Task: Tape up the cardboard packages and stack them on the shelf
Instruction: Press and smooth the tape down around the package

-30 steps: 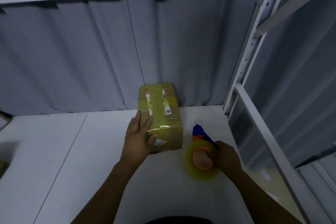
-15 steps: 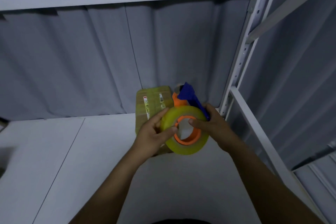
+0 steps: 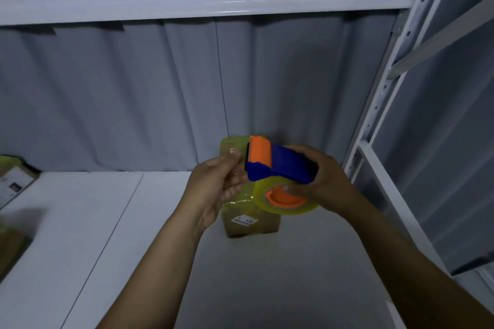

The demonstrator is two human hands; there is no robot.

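Observation:
A small cardboard package (image 3: 251, 224) wrapped in yellowish tape stands on the white shelf board (image 3: 107, 248), against the grey curtain. Above it my right hand (image 3: 320, 181) grips a tape dispenser (image 3: 280, 165) with a blue body, an orange cutter end and a yellow-clear tape roll on an orange hub. My left hand (image 3: 213, 187) is just left of the dispenser's orange end, with its fingers bent at the loose tape; whether they pinch the tape I cannot tell. Both hands hide the package's upper part.
More taped packages (image 3: 13, 184) lie at the far left edge of the shelf board. A white shelf beam (image 3: 203, 2) crosses overhead. A perforated white upright (image 3: 385, 93) and a side rail (image 3: 395, 189) bound the right side.
My left hand left the package and came to the dispenser. My right hand lifted the dispenser off the board and turned it so its blue body faces up. The camera tilted up slightly.

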